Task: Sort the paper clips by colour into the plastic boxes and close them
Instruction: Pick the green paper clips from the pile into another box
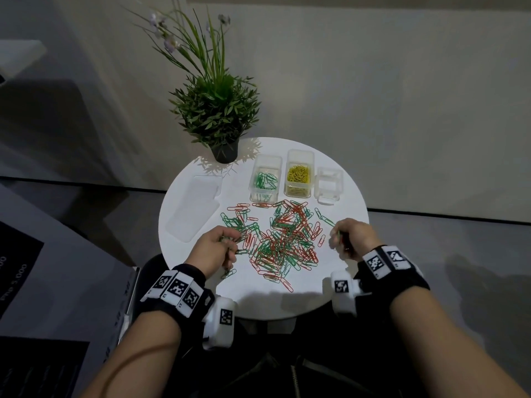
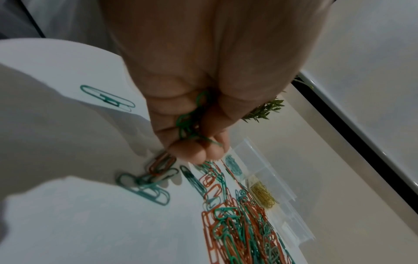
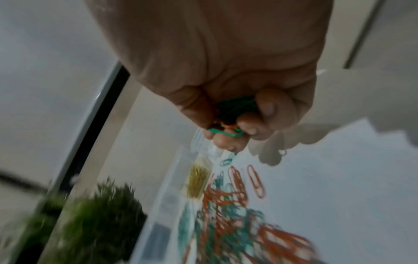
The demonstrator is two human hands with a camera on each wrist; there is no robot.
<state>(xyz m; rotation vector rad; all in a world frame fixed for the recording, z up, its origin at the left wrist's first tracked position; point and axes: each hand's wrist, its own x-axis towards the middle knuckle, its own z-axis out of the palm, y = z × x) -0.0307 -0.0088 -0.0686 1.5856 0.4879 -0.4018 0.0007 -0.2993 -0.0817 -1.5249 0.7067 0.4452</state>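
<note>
At the near edge of the round white table [image 1: 339, 294]: both hands sit low on either side of the mixed pile, each already loaded.
Left hand [image 1: 214, 248]: fingers curled round a small bunch of green paper clips [image 2: 190, 123], at the near-left of the pile.
Right hand [image 1: 352, 239]: closed on more clips, mostly green with one orange showing at the fingertips [image 3: 226, 131]; at the near-right of the pile.
Mixed pile [image 1: 283, 239]: green and orange clips tangled between the hands, mid-table.
Green box [image 1: 265, 179]: open, part filled, far of the pile and slightly left of centre; long axis runs near to far.
Which hand is nearer: the left, by a little, judged from the head view; either must travel away from the body.
Yellow box [image 1: 298, 175]: open, just right of the green one.
Third box [image 1: 330, 186]: clear, holding no clips, rightmost.
Flat clear lid [image 1: 198, 205]: lying far-left.
Potted plant [image 1: 218, 110]: at the far rim.
</note>
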